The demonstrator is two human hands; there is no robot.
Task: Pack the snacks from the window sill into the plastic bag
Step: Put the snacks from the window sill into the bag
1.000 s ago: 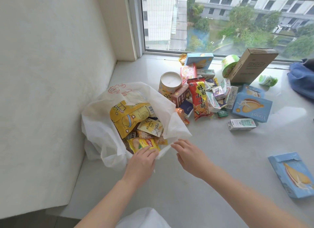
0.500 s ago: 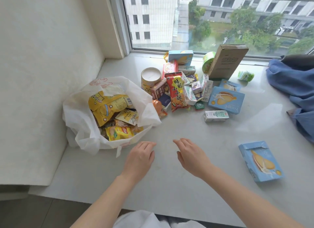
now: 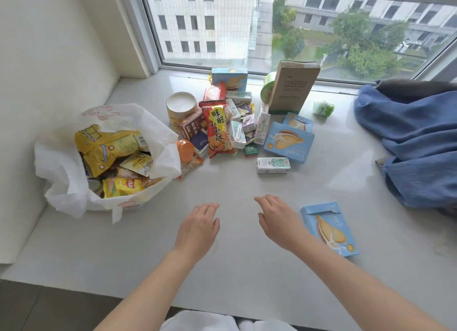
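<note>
A white plastic bag [image 3: 64, 162] lies open on the left of the window sill [image 3: 222, 256], holding several yellow snack packs [image 3: 106, 148]. A pile of snacks sits further back in the middle: a red packet [image 3: 218, 130], a round tub [image 3: 181, 107], a small milk carton [image 3: 272, 165], blue biscuit boxes [image 3: 288, 143]. Another blue biscuit box [image 3: 329, 228] lies just right of my right hand [image 3: 279, 219]. My left hand [image 3: 199, 228] hovers over bare sill right of the bag. Both hands are relaxed and hold nothing.
A brown cardboard box [image 3: 293, 86] stands upright by the window, with a green roll [image 3: 268, 86] beside it and a small green pack [image 3: 322, 108] to its right. Blue cloth [image 3: 415, 138] is heaped at the right end. A wall borders the bag on the left.
My left hand has come away from the bag's rim and both hands have drawn back over the bare sill. The view has shifted, showing more of the right side.
</note>
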